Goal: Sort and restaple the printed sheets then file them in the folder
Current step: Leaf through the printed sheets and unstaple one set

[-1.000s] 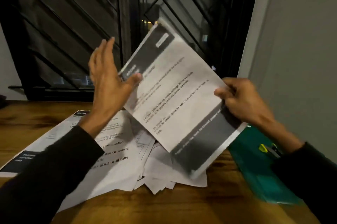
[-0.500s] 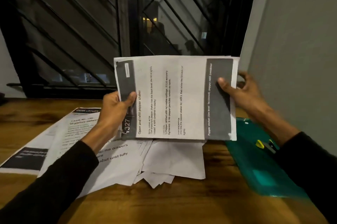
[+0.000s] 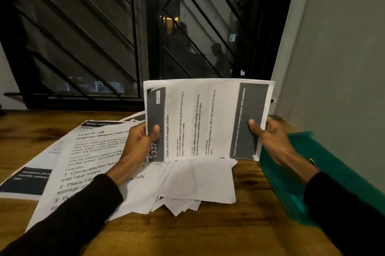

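While the left hand (image 3: 139,141) and right hand (image 3: 268,137) are pinching the held sheets (image 3: 206,120) upright, I am watching their edges. Bare wooden table (image 3: 208,230) is lying below, with the green folder (image 3: 325,174) flanking rightward.

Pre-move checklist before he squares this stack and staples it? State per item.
1. Both hands on the stack: left hand and right hand each grip a short edge of the held white printed sheets with dark bands. Ok.
2. Edges aligned: sheet corners look offset at the top left. Not ok.
3. Landing spot: loose white papers cover the brown wooden table directly below. Not ok.
4. Stapler at hand: none clearly seen. Cannot tell.
5. Teal plastic folder in reach: lies right of the stack, beside the right forearm. Ok.
6. Page order: only the top sheet is readable. Cannot tell.
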Motion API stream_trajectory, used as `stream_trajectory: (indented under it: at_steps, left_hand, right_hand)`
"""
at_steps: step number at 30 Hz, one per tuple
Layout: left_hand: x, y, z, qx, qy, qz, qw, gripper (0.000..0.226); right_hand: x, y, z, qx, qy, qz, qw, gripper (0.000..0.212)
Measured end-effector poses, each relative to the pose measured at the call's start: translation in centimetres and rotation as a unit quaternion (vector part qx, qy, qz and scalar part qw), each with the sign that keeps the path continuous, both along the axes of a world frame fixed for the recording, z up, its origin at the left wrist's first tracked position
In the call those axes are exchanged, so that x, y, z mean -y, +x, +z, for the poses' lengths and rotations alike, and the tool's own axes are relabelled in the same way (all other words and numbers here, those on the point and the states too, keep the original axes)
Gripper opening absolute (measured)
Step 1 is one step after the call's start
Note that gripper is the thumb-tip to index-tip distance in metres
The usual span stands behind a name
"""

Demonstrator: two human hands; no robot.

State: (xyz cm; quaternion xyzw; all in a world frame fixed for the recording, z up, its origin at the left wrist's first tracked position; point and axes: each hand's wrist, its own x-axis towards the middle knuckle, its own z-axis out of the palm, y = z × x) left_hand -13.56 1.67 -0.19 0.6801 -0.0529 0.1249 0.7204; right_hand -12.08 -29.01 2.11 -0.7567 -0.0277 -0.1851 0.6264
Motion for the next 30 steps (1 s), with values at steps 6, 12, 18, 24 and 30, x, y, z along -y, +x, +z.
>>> stream_trajectory:
  at_steps: [6,12,18,24,30]
  left_hand:
    - [0.4,0.5,0.9,0.007,0.002,0.025,1.000,0.017]
    - [0.9,0.7,-0.3,-0.055,0.020,0.027,0.998,0.023]
    - [0.0,0.3,-0.8,-0.105,0.045,-0.065,0.991,0.058]
    - [0.0,0.0,-0.7,-0.153,0.117,-0.079,0.978,0.038]
    - [0.8,-0.2,-0.4,-0.175,0.100,-0.085,0.976,0.030]
  right_hand:
    - [0.1,0.3,0.7,0.027,0.021,-0.020,0.999,0.035]
    - [-0.5,1.0,-1.6,-0.031,-0.047,-0.080,0.995,0.027]
    - [0.0,1.8,-0.8,-0.106,-0.147,-0.121,0.976,0.031]
    - [2.8,-1.6,0.8,-0.151,-0.358,-0.107,0.915,0.060]
    - [9.4,-6.6,0.6,-0.261,-0.499,-0.197,0.802,0.052]
